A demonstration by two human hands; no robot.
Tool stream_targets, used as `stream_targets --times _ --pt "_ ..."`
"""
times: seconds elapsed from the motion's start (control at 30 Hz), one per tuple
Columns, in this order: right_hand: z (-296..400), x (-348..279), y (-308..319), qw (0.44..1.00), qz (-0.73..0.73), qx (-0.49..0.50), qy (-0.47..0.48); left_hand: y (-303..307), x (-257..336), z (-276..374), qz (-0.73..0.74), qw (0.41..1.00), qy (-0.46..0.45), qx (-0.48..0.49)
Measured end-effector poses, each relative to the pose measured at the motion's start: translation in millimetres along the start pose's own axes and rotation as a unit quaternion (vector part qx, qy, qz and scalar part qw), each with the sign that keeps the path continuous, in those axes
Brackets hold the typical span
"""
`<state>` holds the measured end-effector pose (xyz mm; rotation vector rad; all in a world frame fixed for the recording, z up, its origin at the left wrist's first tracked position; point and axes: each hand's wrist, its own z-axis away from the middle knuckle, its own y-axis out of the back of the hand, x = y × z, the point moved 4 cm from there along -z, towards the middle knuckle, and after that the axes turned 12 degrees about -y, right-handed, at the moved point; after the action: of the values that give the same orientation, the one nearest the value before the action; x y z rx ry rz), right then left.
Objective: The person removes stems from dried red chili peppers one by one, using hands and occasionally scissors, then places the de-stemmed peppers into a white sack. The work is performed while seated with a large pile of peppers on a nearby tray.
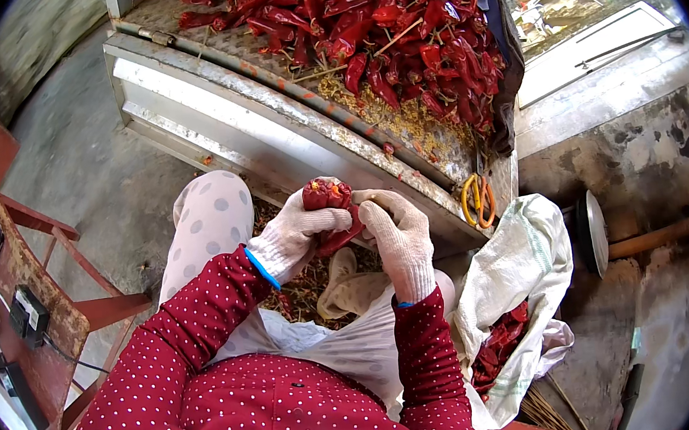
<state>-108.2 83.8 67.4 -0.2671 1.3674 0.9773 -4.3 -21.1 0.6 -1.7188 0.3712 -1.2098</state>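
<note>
My left hand [294, 224], in a white knitted glove, grips dried red chili peppers [327, 194]; their upper ends show orange, torn-looking spots. My right hand [399, 227], gloved alike, pinches the right side of a red pepper held below them. Both hands meet above my lap, and the fingers hide part of the peppers. Ahead lies a large heap of dried red chilies [385, 23] on a metal truck bed [219, 37] with its side panel folded down. Scissors [478, 200] with yellow and orange handles hang at the bed's near right corner.
Right of my lap stands a white woven sack [505, 260] holding red pepper pieces [502, 344]. On the left, a wooden chair [38, 297] carries a power adapter [29, 315] and cables. Loose yellow seeds [363, 106] lie along the bed; stem debris [293, 298] covers the floor between my feet.
</note>
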Motion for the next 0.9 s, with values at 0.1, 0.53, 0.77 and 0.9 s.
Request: stream_targets --times 0.1,0.53,0.77,0.9 --pt "-1.2 2.3 -1.9 0.99 0.049 0.04 0.129 -8.9 5.3 3.8 0.008 0.999 0.036 -0.028" --pt "0.5 8.2 -8.8 0.969 0.117 0.063 0.209 -5.1 -6.0 7.6 -0.068 0.991 0.078 -0.086" --pt "-0.6 24.9 -19.9 0.968 -0.219 0.033 -0.115 -0.4 -6.4 5.0 -0.139 0.988 0.027 -0.06" --pt "-3.2 27.4 -23.2 0.929 -0.322 0.021 -0.182 5.1 -12.7 0.2 -0.167 0.984 -0.008 -0.066"
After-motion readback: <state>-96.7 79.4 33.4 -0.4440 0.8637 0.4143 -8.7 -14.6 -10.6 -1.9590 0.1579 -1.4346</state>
